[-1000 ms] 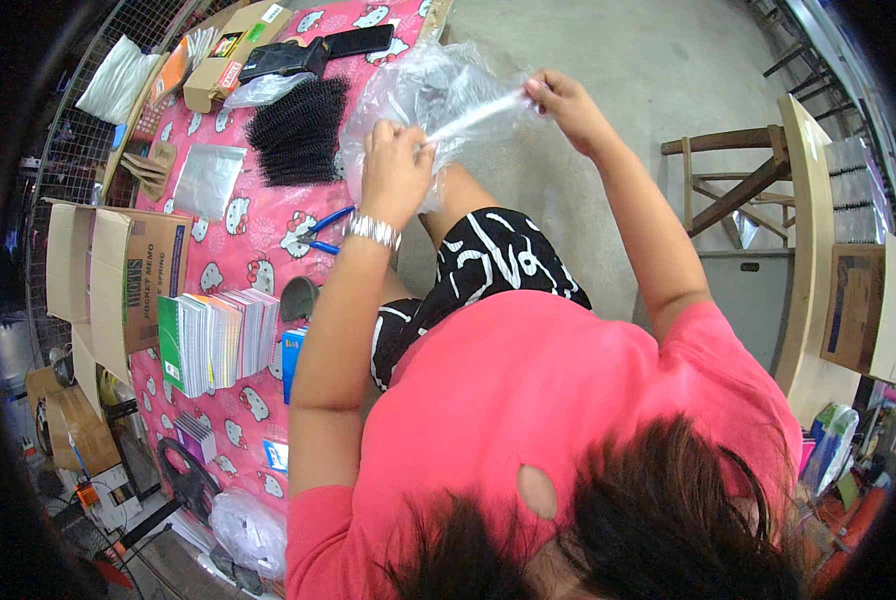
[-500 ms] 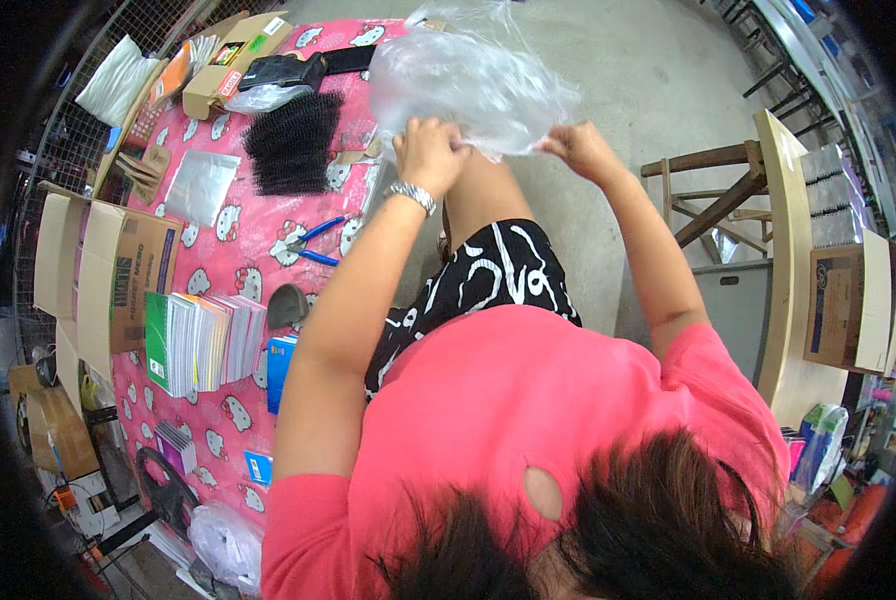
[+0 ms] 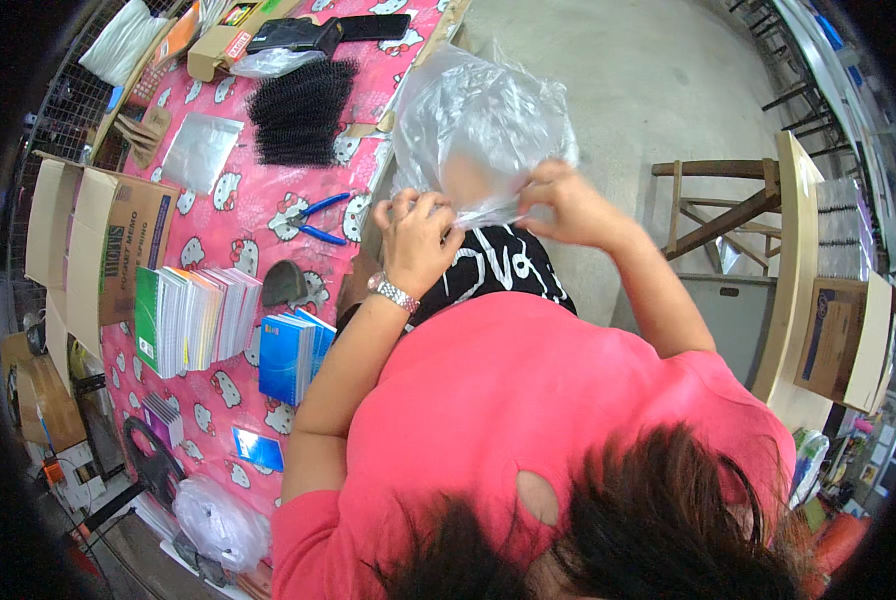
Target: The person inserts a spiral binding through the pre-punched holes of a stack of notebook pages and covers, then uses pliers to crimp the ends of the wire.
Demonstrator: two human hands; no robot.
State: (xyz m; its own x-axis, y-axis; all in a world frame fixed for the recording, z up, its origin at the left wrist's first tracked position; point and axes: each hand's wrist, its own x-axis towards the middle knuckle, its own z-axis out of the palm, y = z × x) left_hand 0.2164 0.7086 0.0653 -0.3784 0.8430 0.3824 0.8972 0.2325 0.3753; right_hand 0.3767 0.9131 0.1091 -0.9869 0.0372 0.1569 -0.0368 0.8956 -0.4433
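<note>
A large clear plastic bag [image 3: 483, 115] hangs in front of my lap, wrinkled, between my two hands. My left hand [image 3: 418, 235], with a metal watch on its wrist, is closed on the bag's near edge. On the other side of that edge my right hand [image 3: 568, 205] pinches the plastic, slightly blurred. To the left on the table lie blue-handled pliers [image 3: 318, 220] and a pile of black spiral coils [image 3: 303, 112]. Blue notebooks [image 3: 290, 355] stand beside my left forearm.
The pink patterned table [image 3: 208, 420] carries a row of spiral notebooks [image 3: 198, 320], an open carton [image 3: 118, 255] and a silvery sheet [image 3: 201, 152]. To my right are a wooden stool [image 3: 718, 205] and a bench [image 3: 788, 290] with another carton [image 3: 843, 340].
Both hands have come nearer my body, and the right has moved in toward the left. The bag has come down with them over my lap, and more of the blue notebooks shows.
</note>
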